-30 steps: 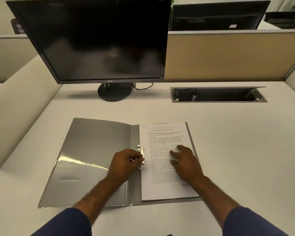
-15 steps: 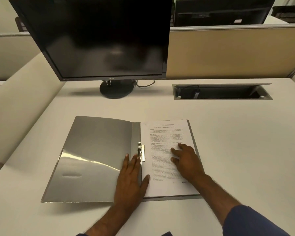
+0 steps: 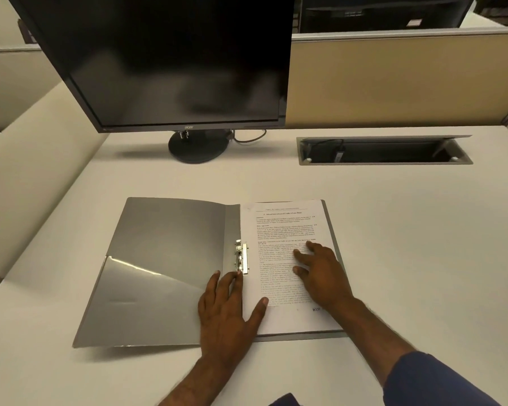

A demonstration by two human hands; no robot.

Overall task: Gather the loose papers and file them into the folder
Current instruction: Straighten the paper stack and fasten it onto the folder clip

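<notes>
A grey folder (image 3: 165, 259) lies open on the white desk, its cover spread to the left. A stack of printed papers (image 3: 279, 230) rests on its right half, held at the spine by a metal clip (image 3: 241, 257). My left hand (image 3: 226, 309) lies flat across the spine just below the clip, fingers apart, thumb on the paper's lower edge. My right hand (image 3: 323, 273) presses flat on the middle of the top page with spread fingers. Neither hand grips anything.
A black monitor (image 3: 170, 60) on a round stand (image 3: 198, 146) rises behind the folder. An open cable slot (image 3: 384, 150) is sunk into the desk at the back right. Partition panels (image 3: 393, 80) wall in the back and left.
My left hand has left the clip, drawn back toward me and flattened on the spine. The right hand stays pressed on the page. The camera has moved slightly closer.
</notes>
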